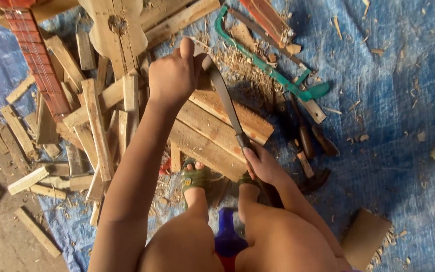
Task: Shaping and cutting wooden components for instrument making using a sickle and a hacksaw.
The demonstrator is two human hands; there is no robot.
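While hands (pixel 174 75) grip machete (pixel 225 100), planks (pixel 212 131) underneath.

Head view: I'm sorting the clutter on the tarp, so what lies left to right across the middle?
Red fretted neck → scrap wood pile → left hand → long blade → right hand → green saw → bare blue tarp.

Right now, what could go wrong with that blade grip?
1. The left hand grips the bare tip of the long curved blade, so a slip could cut the palm.
2. The right hand holds the handle end just above the sandalled feet; a dropped blade might land on toes.
3. The wooden planks underneath lie loosely stacked and could shift.
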